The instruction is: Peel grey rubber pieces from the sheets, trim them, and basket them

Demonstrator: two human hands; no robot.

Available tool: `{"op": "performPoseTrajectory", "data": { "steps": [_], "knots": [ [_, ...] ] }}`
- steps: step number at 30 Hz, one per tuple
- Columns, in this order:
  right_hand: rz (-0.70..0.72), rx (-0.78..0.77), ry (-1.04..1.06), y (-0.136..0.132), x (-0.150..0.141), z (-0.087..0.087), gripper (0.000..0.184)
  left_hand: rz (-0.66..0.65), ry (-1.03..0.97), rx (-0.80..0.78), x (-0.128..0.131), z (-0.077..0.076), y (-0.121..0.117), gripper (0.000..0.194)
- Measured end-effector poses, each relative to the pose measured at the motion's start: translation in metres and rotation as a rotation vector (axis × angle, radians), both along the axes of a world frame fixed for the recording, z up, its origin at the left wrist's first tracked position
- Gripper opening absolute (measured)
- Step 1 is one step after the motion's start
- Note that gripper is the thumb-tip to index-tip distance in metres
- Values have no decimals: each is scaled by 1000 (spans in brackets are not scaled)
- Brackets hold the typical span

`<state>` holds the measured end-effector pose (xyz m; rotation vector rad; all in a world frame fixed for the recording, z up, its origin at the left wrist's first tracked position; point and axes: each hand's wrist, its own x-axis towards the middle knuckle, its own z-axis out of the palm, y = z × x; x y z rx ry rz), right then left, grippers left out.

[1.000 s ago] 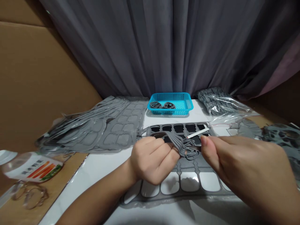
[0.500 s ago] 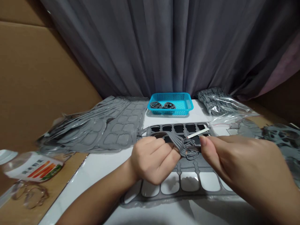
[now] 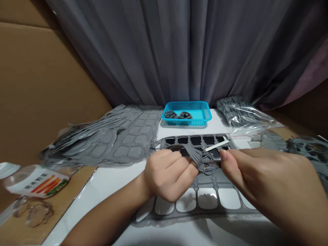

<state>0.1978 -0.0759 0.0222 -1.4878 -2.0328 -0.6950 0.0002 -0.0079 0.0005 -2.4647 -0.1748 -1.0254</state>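
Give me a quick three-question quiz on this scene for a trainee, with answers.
1. Which hand is closed around the layered gray bundle?
2. What lies just right of the blue basket, by the curtain?
3. True or false: the glasses lie inside the basket.

Key:
1. The left hand.
2. A clear bag of dark gray material.
3. False; the glasses lie beside the bottle.

A layered bundle of thin, grey, flexible strips (image 3: 195, 156) arches downward into loops above a flat grey sheet with rounded openings (image 3: 205, 180).
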Motion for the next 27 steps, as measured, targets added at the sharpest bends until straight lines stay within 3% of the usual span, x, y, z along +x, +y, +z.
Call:
{"op": "performPoseTrajectory", "data": {
  "steps": [4, 7, 9, 12, 15, 18, 23, 27],
  "knots": [
    [-32, -19, 10, -1, 1, -1, 50, -2, -11, -19, 1, -1, 0, 15],
    [-27, -69, 102, 4, 5, 1, 50, -4, -28, -207, 4, 0, -1, 19],
    [57, -158, 256, 13, 9, 1, 51, -46, 1, -555, 5, 2, 1, 25],
    [303, -412, 572, 32, 13, -6, 51, -181, 86, -1239, 6, 4, 7, 32],
    [526, -718, 851, 50, 12, -19, 54, -274, 68, -1657, 5, 2, 15, 38],
    [697, -916, 1025, 59, 7, -29, 45, -311, 91, -1828, 5, -3, 20, 42],
    [1027, -1309, 1302, 57, -2, -34, 32, -381, 112, -1962, 6, -8, 21, 42],
    [1174, -1413, 1404, 55, -6, -34, 30, -398, 118, -2053, 6, -7, 18, 40]
  ]
}}
